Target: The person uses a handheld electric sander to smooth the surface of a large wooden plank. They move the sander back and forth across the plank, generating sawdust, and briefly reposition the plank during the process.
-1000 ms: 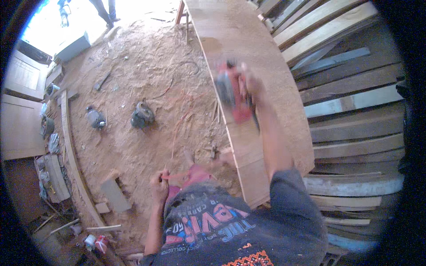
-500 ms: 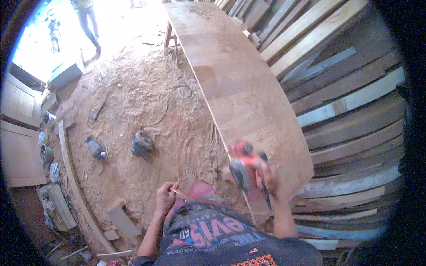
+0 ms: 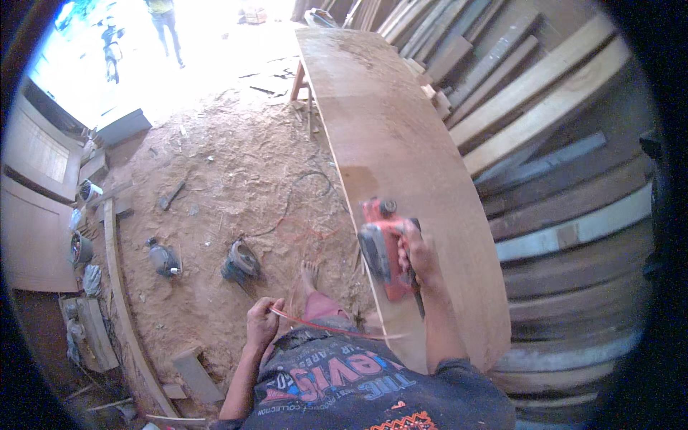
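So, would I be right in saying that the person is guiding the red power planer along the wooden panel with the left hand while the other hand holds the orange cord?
Not quite: the hands are swapped. In the head view the right hand grips the red power planer on the wooden panel, and the left hand holds the orange cord off to the side, above the sawdust floor.

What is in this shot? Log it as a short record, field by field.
right hand: right hand grips the red power planer
planer position: on the long wooden board, near its left edge
left hand: left hand holds the red cord away from the board
floor: sawdust, with two dark power tools lying on it
right of board: stacked planks
background: another person's legs in the bright doorway
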A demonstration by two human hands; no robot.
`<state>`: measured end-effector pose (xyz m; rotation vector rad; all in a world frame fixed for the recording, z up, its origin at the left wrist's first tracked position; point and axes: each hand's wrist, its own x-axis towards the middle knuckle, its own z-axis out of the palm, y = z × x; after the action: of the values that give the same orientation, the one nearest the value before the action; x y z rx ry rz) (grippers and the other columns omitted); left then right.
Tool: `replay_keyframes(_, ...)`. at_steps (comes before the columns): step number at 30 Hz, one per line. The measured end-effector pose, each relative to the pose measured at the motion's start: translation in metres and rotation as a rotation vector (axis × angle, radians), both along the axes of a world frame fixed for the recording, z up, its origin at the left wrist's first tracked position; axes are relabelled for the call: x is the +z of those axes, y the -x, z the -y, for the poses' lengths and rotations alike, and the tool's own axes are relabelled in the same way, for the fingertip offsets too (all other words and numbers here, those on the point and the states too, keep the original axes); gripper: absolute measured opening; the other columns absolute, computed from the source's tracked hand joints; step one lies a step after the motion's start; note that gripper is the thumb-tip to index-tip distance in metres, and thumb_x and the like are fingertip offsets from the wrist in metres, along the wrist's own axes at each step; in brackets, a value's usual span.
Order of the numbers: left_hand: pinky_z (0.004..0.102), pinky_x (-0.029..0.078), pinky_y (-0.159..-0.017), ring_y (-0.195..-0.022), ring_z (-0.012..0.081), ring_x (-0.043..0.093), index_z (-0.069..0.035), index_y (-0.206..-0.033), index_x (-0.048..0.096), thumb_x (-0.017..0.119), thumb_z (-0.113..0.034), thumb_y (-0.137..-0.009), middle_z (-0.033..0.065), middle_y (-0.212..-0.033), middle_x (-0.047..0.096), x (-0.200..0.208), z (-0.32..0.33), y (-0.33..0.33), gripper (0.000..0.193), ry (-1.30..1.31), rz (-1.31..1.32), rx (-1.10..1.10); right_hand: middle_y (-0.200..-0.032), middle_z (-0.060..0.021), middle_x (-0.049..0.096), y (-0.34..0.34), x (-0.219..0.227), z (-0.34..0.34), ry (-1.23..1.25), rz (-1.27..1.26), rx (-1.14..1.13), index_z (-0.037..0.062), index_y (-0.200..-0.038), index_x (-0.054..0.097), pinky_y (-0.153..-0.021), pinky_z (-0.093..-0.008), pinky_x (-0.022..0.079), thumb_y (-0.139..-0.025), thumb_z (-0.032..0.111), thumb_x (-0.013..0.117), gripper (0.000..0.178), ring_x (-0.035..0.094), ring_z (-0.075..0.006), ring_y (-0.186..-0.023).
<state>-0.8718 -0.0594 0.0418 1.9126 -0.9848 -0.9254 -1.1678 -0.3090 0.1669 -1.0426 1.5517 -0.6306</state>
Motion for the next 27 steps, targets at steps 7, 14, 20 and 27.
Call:
replay_keyframes(7,0.0355,0.051,-0.068,-0.074,0.0221,0.068,0.002,-0.09,0.071,0.072,-0.02,-0.098,0.0149,-0.079,0.068,0.005,0.065,-0.001,0.023,0.103,-0.041,0.229,-0.058,0.0021,0.051,-0.123,-0.031,0.264,0.211,0.106,0.183,0.0115,-0.077,0.06,-0.04,-0.0284,0.039,-0.102,0.054,0.052,0.05,0.048,-0.0094,-0.043)
replay_keyframes(14,0.0341,0.052,-0.068,-0.073,0.021,0.068,0.001,-0.089,0.071,0.071,-0.018,-0.099,0.0135,-0.078,0.069,0.005,0.094,-0.016,0.021,0.075,-0.071,0.146,-0.058,0.0012,0.052,-0.132,-0.039,0.299,0.101,0.123,0.216,0.0111,-0.084,0.062,-0.04,-0.0286,0.04,-0.104,0.052,0.046,0.049,0.049,-0.0101,-0.044)
replay_keyframes(20,0.036,0.05,-0.063,-0.067,0.0217,0.063,0.001,-0.084,0.069,0.074,-0.023,-0.097,0.0129,-0.072,0.066,-0.019,0.112,-0.05,0.027,0.042,-0.06,0.008,-0.058,0.0015,0.051,-0.022,-0.011,0.086,-0.009,-0.055,0.181,0.0113,-0.086,0.062,-0.04,-0.0285,0.04,-0.104,0.054,0.044,0.049,0.049,-0.0103,-0.043)
replay_keyframes(27,0.044,0.053,-0.07,-0.078,0.0352,0.069,0.0,-0.083,0.069,0.076,-0.027,-0.093,0.0175,-0.083,0.069,-0.048,0.127,-0.017,0.03,0.073,-0.237,-0.095,-0.057,0.0018,0.051,-0.029,0.023,-0.016,-0.059,-0.182,0.073,0.0115,-0.088,0.061,-0.039,-0.0284,0.04,-0.105,0.055,0.042,0.05,0.048,-0.0105,-0.043)
